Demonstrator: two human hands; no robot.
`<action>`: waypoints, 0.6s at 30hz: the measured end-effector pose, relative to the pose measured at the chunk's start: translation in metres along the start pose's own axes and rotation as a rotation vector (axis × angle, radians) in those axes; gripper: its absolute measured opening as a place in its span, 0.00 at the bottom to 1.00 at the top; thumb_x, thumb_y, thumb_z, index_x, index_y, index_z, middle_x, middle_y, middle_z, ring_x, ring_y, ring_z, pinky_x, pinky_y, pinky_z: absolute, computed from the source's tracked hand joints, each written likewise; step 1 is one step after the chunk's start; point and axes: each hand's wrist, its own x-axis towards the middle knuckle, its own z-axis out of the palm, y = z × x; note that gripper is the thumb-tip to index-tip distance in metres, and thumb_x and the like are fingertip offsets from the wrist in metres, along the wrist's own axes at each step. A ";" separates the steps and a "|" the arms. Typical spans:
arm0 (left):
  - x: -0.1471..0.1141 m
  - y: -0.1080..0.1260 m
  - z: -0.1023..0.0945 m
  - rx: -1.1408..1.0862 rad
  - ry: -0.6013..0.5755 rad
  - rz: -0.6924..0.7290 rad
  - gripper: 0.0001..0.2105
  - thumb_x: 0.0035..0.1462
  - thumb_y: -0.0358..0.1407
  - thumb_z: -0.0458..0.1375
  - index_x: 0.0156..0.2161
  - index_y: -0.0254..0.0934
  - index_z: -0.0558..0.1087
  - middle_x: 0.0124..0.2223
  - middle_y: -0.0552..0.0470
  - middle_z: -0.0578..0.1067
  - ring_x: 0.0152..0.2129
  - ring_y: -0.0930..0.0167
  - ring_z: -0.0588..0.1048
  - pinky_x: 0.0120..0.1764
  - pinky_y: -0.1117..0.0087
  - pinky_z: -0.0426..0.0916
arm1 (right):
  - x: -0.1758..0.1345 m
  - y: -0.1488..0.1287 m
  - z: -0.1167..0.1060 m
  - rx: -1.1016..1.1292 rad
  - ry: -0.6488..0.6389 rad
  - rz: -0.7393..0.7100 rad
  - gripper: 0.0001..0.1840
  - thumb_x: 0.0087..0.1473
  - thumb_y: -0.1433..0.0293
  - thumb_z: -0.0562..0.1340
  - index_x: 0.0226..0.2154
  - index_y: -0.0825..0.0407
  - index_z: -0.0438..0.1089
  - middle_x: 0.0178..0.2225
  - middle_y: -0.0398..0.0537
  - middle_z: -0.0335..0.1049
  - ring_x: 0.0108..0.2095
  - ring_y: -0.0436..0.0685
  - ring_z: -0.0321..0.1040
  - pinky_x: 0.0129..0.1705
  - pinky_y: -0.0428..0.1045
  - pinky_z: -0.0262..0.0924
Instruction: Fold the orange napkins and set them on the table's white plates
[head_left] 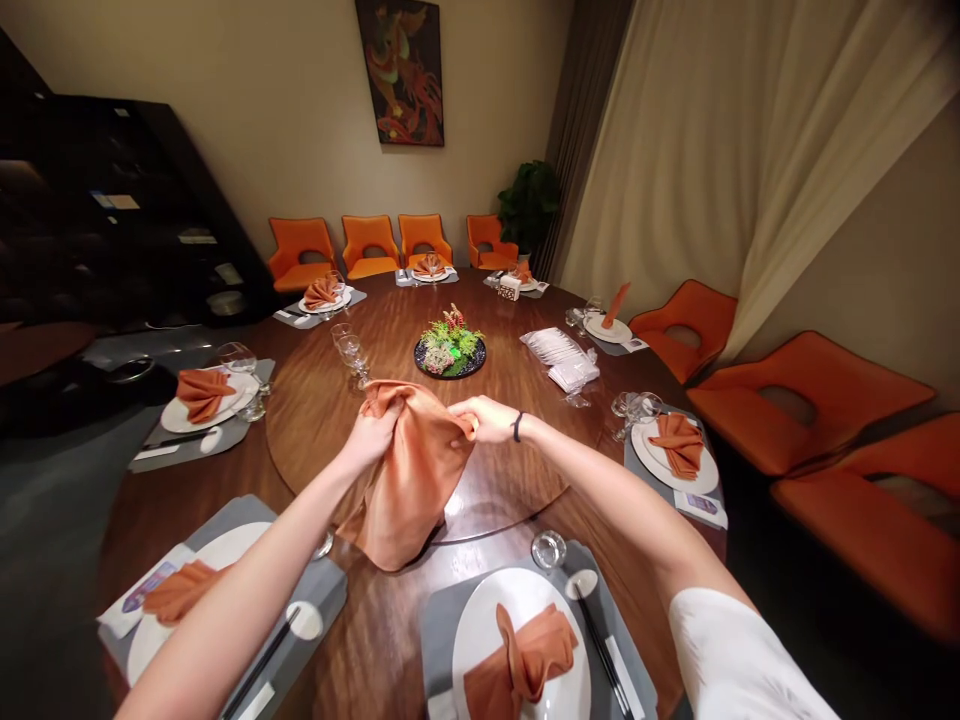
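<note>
Grip: both hands hold one orange napkin [412, 480]. Left hand [377, 432] bunches its upper edge; right hand [489, 420] pinches the edge opposite. Orange napkin is slung between them and hangs below the grip, over the near rim of the turntable [307, 410]. From where I stand, cannot tell whether its lowest fold touches the table [352, 645]. Span between hands is short; fabric sags in creases.

Handling, my judgement: part the hands slightly and even the pull, so the creases drop out. Lift a little: a loose hem could catch the small glass [549, 549], below and right of the grip. Left knuckles sit near the stemmed glasses [349, 350] just beyond; better to work toward the body, clear of the plate [471, 625] with its folded napkin [555, 645] on the near side
</note>
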 end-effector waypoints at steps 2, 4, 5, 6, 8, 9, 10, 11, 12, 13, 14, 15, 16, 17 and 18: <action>0.025 0.003 -0.006 0.076 -0.024 0.046 0.17 0.57 0.46 0.50 0.42 0.37 0.75 0.45 0.46 0.77 0.47 0.61 0.73 0.55 0.58 0.64 | 0.014 0.007 -0.013 -0.001 0.079 0.001 0.10 0.46 0.71 0.64 0.35 0.56 0.73 0.27 0.38 0.66 0.30 0.48 0.62 0.34 0.42 0.53; 0.053 0.011 -0.019 0.106 -0.001 0.063 0.17 0.56 0.45 0.51 0.41 0.35 0.74 0.42 0.45 0.78 0.44 0.62 0.74 0.53 0.59 0.67 | 0.024 0.005 -0.035 -0.055 0.232 -0.025 0.06 0.46 0.73 0.61 0.30 0.58 0.72 0.24 0.37 0.63 0.29 0.47 0.59 0.31 0.41 0.49; 0.065 0.017 -0.027 0.097 0.024 0.092 0.17 0.56 0.44 0.52 0.41 0.34 0.74 0.42 0.45 0.77 0.43 0.62 0.74 0.52 0.59 0.67 | 0.027 0.000 -0.047 -0.099 0.320 -0.035 0.06 0.46 0.74 0.60 0.29 0.58 0.71 0.24 0.37 0.62 0.28 0.46 0.58 0.31 0.41 0.48; 0.075 0.025 -0.037 0.080 0.047 0.151 0.17 0.55 0.44 0.54 0.42 0.33 0.74 0.43 0.45 0.77 0.43 0.63 0.74 0.52 0.59 0.67 | 0.028 -0.007 -0.058 -0.152 0.400 -0.045 0.06 0.47 0.75 0.59 0.29 0.57 0.71 0.24 0.37 0.62 0.28 0.46 0.57 0.31 0.42 0.47; 0.085 0.041 -0.056 0.068 0.053 0.349 0.18 0.53 0.44 0.57 0.45 0.33 0.73 0.51 0.42 0.73 0.47 0.63 0.72 0.54 0.59 0.65 | 0.022 -0.024 -0.074 -0.293 0.515 -0.081 0.07 0.49 0.75 0.58 0.32 0.56 0.71 0.26 0.40 0.65 0.29 0.48 0.58 0.32 0.43 0.49; 0.084 0.048 -0.064 0.082 0.020 0.453 0.18 0.53 0.43 0.58 0.46 0.34 0.73 0.56 0.41 0.69 0.48 0.63 0.70 0.56 0.59 0.63 | 0.015 -0.032 -0.077 -0.375 0.549 -0.104 0.06 0.51 0.74 0.58 0.33 0.55 0.71 0.29 0.42 0.67 0.31 0.49 0.59 0.34 0.44 0.50; 0.078 0.052 -0.069 0.108 -0.040 0.533 0.18 0.53 0.43 0.58 0.47 0.36 0.73 0.60 0.42 0.65 0.49 0.63 0.70 0.56 0.59 0.63 | 0.005 -0.039 -0.074 -0.456 0.567 -0.124 0.06 0.54 0.73 0.58 0.34 0.54 0.71 0.32 0.45 0.70 0.33 0.51 0.61 0.37 0.45 0.51; 0.068 0.053 -0.071 0.135 -0.106 0.580 0.17 0.54 0.42 0.58 0.48 0.37 0.74 0.62 0.42 0.63 0.48 0.63 0.69 0.56 0.59 0.63 | -0.007 -0.042 -0.066 -0.534 0.572 -0.136 0.06 0.56 0.72 0.58 0.35 0.53 0.71 0.37 0.47 0.71 0.36 0.52 0.62 0.39 0.46 0.53; 0.055 0.049 -0.070 0.154 -0.187 0.595 0.16 0.56 0.42 0.57 0.48 0.39 0.74 0.62 0.43 0.63 0.47 0.64 0.70 0.54 0.58 0.64 | -0.020 -0.042 -0.053 -0.605 0.562 -0.134 0.07 0.58 0.71 0.57 0.35 0.53 0.71 0.41 0.50 0.71 0.39 0.54 0.62 0.41 0.47 0.53; 0.038 0.042 -0.064 0.162 -0.272 0.589 0.15 0.58 0.42 0.55 0.48 0.41 0.74 0.61 0.44 0.65 0.46 0.64 0.70 0.52 0.58 0.65 | -0.035 -0.038 -0.035 -0.664 0.535 -0.114 0.08 0.60 0.70 0.56 0.36 0.52 0.71 0.46 0.51 0.71 0.41 0.54 0.62 0.42 0.48 0.54; 0.019 0.031 -0.055 0.154 -0.328 0.588 0.14 0.59 0.41 0.53 0.48 0.42 0.75 0.57 0.44 0.68 0.45 0.64 0.69 0.50 0.58 0.66 | -0.049 -0.031 -0.013 -0.709 0.489 -0.088 0.09 0.61 0.70 0.55 0.36 0.51 0.71 0.49 0.52 0.70 0.41 0.55 0.62 0.41 0.48 0.55; -0.001 0.017 -0.042 0.158 -0.453 0.597 0.14 0.60 0.40 0.52 0.48 0.44 0.74 0.52 0.45 0.72 0.44 0.64 0.69 0.49 0.59 0.66 | -0.063 -0.020 0.012 -0.740 0.424 -0.053 0.09 0.62 0.70 0.54 0.37 0.51 0.71 0.51 0.51 0.69 0.42 0.55 0.62 0.41 0.49 0.55; -0.022 0.002 -0.028 0.159 -0.583 0.603 0.13 0.62 0.38 0.51 0.48 0.44 0.74 0.48 0.46 0.74 0.43 0.64 0.69 0.48 0.61 0.66 | -0.076 -0.007 0.037 -0.751 0.344 -0.017 0.10 0.62 0.70 0.54 0.38 0.50 0.71 0.53 0.51 0.68 0.43 0.55 0.62 0.41 0.50 0.56; -0.042 -0.014 -0.012 0.138 -0.677 0.603 0.13 0.62 0.36 0.50 0.48 0.43 0.73 0.44 0.46 0.75 0.41 0.64 0.69 0.45 0.62 0.66 | -0.088 0.007 0.062 -0.738 0.261 0.011 0.10 0.62 0.69 0.54 0.40 0.49 0.71 0.53 0.50 0.68 0.44 0.56 0.63 0.42 0.50 0.56; -0.062 -0.030 0.004 0.133 -0.769 0.557 0.12 0.62 0.35 0.51 0.48 0.42 0.73 0.42 0.45 0.75 0.40 0.64 0.68 0.44 0.62 0.66 | -0.098 0.021 0.086 -0.703 0.181 0.041 0.10 0.62 0.69 0.54 0.42 0.48 0.70 0.52 0.49 0.69 0.45 0.56 0.63 0.42 0.51 0.57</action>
